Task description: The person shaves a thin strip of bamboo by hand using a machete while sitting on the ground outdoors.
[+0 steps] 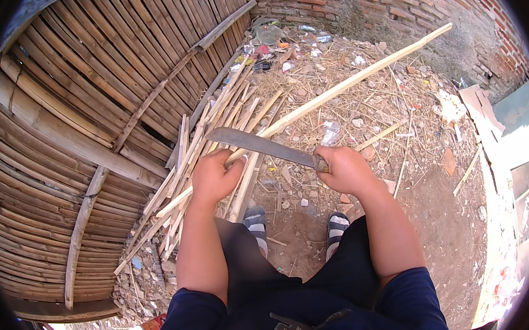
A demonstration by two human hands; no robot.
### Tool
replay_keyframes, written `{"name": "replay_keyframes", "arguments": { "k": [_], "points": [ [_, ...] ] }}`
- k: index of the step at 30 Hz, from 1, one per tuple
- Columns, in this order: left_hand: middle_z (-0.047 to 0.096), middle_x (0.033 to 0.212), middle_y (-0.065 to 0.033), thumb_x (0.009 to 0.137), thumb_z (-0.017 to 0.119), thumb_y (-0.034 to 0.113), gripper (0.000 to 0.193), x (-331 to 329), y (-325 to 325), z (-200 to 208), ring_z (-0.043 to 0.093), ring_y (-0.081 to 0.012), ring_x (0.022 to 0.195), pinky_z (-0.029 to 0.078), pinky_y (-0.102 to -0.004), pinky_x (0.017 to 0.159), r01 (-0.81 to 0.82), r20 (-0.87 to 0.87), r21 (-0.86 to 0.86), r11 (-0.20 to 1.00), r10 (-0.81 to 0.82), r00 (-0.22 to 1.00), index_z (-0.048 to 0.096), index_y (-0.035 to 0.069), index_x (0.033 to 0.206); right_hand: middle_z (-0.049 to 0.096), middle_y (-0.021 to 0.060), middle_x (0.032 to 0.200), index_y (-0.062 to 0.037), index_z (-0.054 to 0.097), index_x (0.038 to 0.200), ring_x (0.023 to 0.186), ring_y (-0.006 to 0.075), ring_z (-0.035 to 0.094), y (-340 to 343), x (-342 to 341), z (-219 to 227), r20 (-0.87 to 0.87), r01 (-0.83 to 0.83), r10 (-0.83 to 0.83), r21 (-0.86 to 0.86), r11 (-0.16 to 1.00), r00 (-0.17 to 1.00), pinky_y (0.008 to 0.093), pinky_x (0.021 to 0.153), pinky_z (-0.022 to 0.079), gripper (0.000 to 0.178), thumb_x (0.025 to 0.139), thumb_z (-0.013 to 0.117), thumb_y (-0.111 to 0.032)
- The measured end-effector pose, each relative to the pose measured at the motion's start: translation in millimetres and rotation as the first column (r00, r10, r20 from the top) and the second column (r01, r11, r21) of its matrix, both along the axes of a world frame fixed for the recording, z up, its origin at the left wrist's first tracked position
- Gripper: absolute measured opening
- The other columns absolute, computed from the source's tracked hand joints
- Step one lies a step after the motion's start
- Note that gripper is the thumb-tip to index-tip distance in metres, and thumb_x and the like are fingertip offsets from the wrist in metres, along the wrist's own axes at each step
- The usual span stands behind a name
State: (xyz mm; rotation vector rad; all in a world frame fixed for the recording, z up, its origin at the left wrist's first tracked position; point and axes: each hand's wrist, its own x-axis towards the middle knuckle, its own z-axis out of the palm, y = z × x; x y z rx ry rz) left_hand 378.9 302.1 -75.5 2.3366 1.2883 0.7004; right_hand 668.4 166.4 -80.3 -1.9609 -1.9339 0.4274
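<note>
L hand fingers clamped on pale wooden strip; R hand fingers clamped on machete handle. Strip's long axis runs from L hand fwd & R, twd brick wall. Blade crosses over it just fwd of L fingers, tip to L; can't tell if touching. L hand nearer the crossing.

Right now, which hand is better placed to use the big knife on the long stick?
Probably the right hand: its grip is around the handle of the big knife, whose blade crosses the long stick in this view. The left hand holds the stick, so it looks better for steadying.
</note>
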Motion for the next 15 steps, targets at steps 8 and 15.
{"name": "replay_keyframes", "arguments": {
  "k": [8, 15],
  "points": [
    [0.069, 0.082, -0.0205, 0.090, 0.075, 0.033, 0.033, -18, 12, -5, 0.067, -0.0414, 0.078, 0.051, -0.0480, 0.070, -0.047, 0.033, 0.032, 0.998, 0.046, 0.998, 0.074, 0.000, 0.091, 0.073, 0.0227, 0.090, -0.0056, 0.069, 0.112, 0.089, 0.0415, 0.073, -1, 64, -5, -0.327, 0.446, -0.383, 0.144, 0.883, 0.864, 0.0492, 0.081, 0.056, 0.032, 0.085, 0.078, -0.021],
    [0.068, 0.075, -0.0203, 0.087, 0.080, 0.022, 0.028, 4, -3, -2, 0.062, -0.0267, 0.063, 0.050, -0.0381, 0.063, 0.008, 0.148, 0.058, 0.998, -0.016, 0.989, 0.072, -0.004, 0.094, 0.073, 0.0224, 0.090, -0.0048, 0.068, 0.112, 0.089, 0.0434, 0.072, 1, 4, 3, -0.021, 0.076, -0.075, 0.035, 0.997, 0.997, 0.0518, 0.080, 0.057, 0.033, 0.083, 0.076, -0.017]
  ]
}}
